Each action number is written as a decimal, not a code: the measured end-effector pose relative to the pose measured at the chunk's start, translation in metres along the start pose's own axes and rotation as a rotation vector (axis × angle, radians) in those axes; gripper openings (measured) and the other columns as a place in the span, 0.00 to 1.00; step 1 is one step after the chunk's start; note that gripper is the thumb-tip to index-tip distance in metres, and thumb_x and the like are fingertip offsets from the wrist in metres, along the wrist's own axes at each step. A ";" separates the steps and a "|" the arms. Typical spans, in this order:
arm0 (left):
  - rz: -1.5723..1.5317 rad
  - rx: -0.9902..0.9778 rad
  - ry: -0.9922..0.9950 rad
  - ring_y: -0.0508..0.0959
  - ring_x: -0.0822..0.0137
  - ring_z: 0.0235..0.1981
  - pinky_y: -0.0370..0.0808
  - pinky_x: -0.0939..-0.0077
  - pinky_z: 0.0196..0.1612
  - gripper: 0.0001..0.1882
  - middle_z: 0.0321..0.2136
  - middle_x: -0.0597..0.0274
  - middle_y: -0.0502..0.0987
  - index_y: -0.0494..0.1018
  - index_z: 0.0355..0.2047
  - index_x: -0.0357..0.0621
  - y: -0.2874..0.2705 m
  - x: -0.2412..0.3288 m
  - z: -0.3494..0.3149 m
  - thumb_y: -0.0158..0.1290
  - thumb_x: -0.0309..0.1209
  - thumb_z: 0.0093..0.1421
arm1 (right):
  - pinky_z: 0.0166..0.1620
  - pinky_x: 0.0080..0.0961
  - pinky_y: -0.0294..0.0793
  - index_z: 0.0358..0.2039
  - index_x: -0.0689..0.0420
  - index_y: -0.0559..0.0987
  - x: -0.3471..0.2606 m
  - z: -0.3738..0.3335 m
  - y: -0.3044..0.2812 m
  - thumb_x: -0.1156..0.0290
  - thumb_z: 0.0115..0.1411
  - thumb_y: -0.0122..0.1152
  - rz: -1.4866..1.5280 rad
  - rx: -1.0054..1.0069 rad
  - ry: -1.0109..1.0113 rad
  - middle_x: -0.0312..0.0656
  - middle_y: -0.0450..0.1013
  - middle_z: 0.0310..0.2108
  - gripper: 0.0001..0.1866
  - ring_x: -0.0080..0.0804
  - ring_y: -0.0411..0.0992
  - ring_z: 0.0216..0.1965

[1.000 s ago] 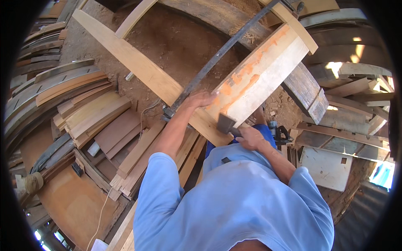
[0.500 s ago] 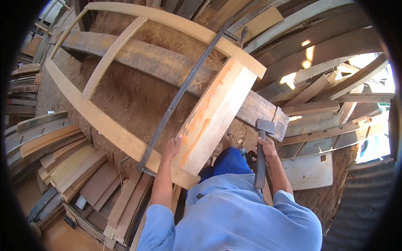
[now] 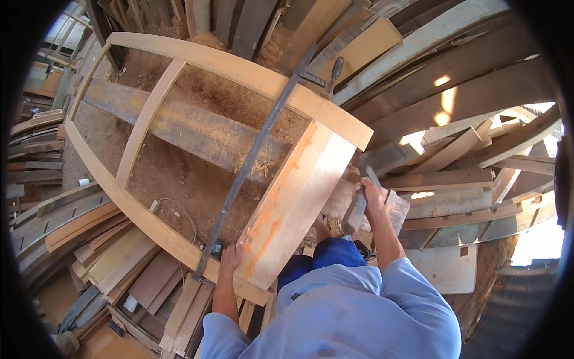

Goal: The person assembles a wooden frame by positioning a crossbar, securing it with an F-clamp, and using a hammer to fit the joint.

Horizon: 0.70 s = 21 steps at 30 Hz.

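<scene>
A pale wooden frame (image 3: pixel 161 224) with rails and a crosspiece lies across a rough plank. Its near right end holds a wide light panel (image 3: pixel 299 203), streaked with orange along one side. A long dark bar clamp (image 3: pixel 239 179) spans the frame from rail to rail, its screw handle beyond the far rail. At the panel's near left corner, my left hand (image 3: pixel 231 257) closes over the frame's edge. My right hand (image 3: pixel 373 196) grips a grey mallet (image 3: pixel 354 213) just right of the panel. The mallet is tilted and partly hidden by the hand.
The rough plank (image 3: pixel 191 128) runs beneath the frame over ground strewn with shavings. Stacked boards (image 3: pixel 119 245) stand at the left, and more long boards (image 3: pixel 466 102) lean at the right. A dark power tool (image 3: pixel 217 246) shows beside my left hand.
My right hand has raised and turned the mallet, shifting slightly up and left. My left hand has slid down the panel's edge toward the near corner. The frame sits lower in view.
</scene>
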<state>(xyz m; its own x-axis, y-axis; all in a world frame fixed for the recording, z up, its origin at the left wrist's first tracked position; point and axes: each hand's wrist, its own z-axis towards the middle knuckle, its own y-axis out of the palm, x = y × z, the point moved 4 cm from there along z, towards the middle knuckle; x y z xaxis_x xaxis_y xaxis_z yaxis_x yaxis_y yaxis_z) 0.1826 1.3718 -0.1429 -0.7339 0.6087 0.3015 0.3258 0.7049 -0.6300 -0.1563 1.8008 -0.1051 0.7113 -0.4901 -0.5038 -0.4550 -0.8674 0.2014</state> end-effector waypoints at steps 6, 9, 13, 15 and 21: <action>-0.038 0.037 -0.016 0.71 0.33 0.51 0.66 0.46 0.56 0.29 0.46 0.36 0.75 0.73 0.50 0.40 -0.009 0.012 -0.005 0.39 0.53 0.66 | 0.23 0.29 0.74 0.29 0.58 0.72 -0.025 -0.003 0.024 0.64 0.66 0.54 -0.164 -0.193 0.116 0.40 0.70 0.19 0.12 0.31 0.69 0.17; -0.086 0.043 -0.032 0.71 0.32 0.49 0.66 0.45 0.54 0.27 0.45 0.35 0.75 0.72 0.49 0.40 -0.010 0.013 -0.008 0.42 0.51 0.66 | 0.24 0.27 0.75 0.28 0.57 0.73 -0.043 -0.013 -0.003 0.64 0.66 0.55 -0.423 -0.194 0.020 0.37 0.71 0.21 0.12 0.27 0.70 0.19; -0.025 0.269 0.097 0.71 0.34 0.47 0.66 0.45 0.52 0.24 0.44 0.36 0.75 0.70 0.50 0.39 -0.022 0.038 -0.009 0.51 0.45 0.62 | 0.23 0.27 0.75 0.30 0.58 0.74 -0.057 -0.027 -0.036 0.61 0.65 0.57 -0.583 -0.032 -0.064 0.37 0.72 0.23 0.13 0.26 0.71 0.20; 0.021 0.438 0.243 0.70 0.37 0.46 0.65 0.46 0.52 0.25 0.43 0.38 0.73 0.67 0.51 0.38 -0.034 0.076 -0.008 0.56 0.40 0.58 | 0.23 0.27 0.74 0.30 0.57 0.74 -0.068 -0.034 -0.041 0.61 0.65 0.58 -0.542 -0.068 -0.059 0.37 0.72 0.23 0.13 0.26 0.71 0.20; 0.068 0.548 0.564 0.63 0.41 0.59 0.57 0.47 0.61 0.35 0.56 0.38 0.65 0.61 0.59 0.37 -0.072 0.304 0.051 0.60 0.36 0.54 | 0.23 0.25 0.74 0.29 0.57 0.75 -0.099 -0.020 -0.040 0.60 0.63 0.60 -0.587 -0.115 -0.154 0.36 0.73 0.23 0.14 0.24 0.71 0.19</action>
<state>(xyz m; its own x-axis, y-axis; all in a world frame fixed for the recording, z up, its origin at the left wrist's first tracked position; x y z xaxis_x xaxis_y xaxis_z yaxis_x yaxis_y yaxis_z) -0.0943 1.4874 -0.0424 -0.2618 0.8402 0.4748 -0.0884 0.4690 -0.8787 -0.1983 1.8823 -0.0465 0.7365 0.0827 -0.6714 0.0557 -0.9965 -0.0617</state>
